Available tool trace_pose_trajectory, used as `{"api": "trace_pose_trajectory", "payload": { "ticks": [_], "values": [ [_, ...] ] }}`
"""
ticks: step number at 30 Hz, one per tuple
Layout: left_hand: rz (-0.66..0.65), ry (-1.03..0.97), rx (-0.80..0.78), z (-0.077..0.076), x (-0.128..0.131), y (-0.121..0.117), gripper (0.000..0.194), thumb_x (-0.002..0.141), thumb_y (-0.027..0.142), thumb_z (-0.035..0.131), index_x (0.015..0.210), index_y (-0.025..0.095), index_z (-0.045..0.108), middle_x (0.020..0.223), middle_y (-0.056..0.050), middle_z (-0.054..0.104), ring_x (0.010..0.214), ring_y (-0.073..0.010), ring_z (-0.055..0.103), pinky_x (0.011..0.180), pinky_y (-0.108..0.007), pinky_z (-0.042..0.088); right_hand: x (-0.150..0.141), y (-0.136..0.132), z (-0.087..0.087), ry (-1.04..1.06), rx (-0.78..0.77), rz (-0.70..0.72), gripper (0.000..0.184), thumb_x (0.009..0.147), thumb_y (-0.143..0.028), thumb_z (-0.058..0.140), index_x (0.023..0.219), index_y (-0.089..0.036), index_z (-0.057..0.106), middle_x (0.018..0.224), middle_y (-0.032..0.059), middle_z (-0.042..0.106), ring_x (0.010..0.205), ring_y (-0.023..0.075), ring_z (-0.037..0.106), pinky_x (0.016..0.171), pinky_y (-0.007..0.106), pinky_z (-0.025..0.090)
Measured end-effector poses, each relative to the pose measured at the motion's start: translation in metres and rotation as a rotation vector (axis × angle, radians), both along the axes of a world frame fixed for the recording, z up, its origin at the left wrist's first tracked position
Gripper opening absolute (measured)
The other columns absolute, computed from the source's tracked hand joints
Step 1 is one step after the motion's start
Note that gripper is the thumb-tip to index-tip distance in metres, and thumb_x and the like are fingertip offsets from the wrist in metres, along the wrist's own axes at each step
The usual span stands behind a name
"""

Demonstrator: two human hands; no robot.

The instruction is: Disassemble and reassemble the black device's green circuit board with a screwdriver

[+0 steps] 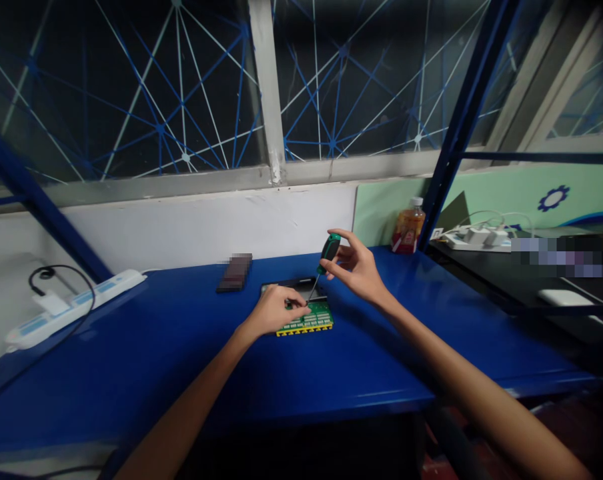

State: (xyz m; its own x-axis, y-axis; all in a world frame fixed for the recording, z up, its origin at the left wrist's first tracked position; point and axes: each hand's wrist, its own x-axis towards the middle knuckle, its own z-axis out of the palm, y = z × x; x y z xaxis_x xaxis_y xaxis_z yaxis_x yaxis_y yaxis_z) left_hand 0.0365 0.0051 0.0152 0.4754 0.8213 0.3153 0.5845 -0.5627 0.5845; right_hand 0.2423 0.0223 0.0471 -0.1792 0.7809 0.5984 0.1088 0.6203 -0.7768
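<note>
A green circuit board [311, 319] lies on the blue table [181, 360], partly over a dark flat tray or device [301, 285]. My left hand [271, 311] rests on the board's left side with fingers curled, pinching at the spot where the screwdriver tip meets the board. My right hand [357, 267] holds a green-handled screwdriver [325, 257] upright by its handle, fingertips around the top. The tip touches the board near my left fingers. What my left fingers pinch is too small to make out.
A dark phone [235, 272] lies behind and left of the board. A white power strip [71, 303] with a black cable sits at the far left. An orange drink bottle [409, 227] stands at the back right beside a blue post [461, 120]. A black desk [531, 287] adjoins on the right.
</note>
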Motion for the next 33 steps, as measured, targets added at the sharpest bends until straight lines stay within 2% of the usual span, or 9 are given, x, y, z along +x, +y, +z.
{"api": "trace_pose_trajectory", "payload": {
  "ticks": [17,26,33],
  "values": [
    [0.0,-0.001,-0.001,-0.0015,-0.0012,0.0019,0.017,0.075,0.031,0.066,0.07,0.016,0.072,0.068,-0.002,0.07,0.061,-0.0141,0.061,0.06,-0.024,0.043,-0.0011,-0.0036,-0.0013,-0.064,0.078,-0.038,0.058,0.076,-0.033,0.064,0.128,-0.024,0.04,0.076,-0.0001,0.059,0.061,0.015,0.059,0.058,0.031,0.05],
    [0.026,-0.029,-0.004,0.0016,0.0008,-0.0004,0.019,0.075,0.035,0.067,0.071,0.017,0.073,0.072,-0.003,0.072,0.065,-0.0155,0.062,0.061,-0.025,0.045,-0.0027,-0.0047,-0.0013,-0.033,0.059,-0.045,0.059,0.077,-0.034,0.063,0.129,-0.023,0.039,0.075,0.0001,0.059,0.06,0.0155,0.06,0.057,0.031,0.051],
    [-0.01,-0.079,0.039,0.0056,0.0008,-0.0039,0.023,0.081,0.039,0.062,0.087,0.02,0.074,0.092,-0.006,0.072,0.086,-0.0204,0.064,0.082,-0.033,0.048,0.0037,-0.0032,0.0029,-0.067,0.09,-0.088,0.057,0.076,-0.032,0.062,0.129,-0.023,0.042,0.075,0.0005,0.06,0.06,0.0155,0.059,0.058,0.032,0.051]
  ]
}}
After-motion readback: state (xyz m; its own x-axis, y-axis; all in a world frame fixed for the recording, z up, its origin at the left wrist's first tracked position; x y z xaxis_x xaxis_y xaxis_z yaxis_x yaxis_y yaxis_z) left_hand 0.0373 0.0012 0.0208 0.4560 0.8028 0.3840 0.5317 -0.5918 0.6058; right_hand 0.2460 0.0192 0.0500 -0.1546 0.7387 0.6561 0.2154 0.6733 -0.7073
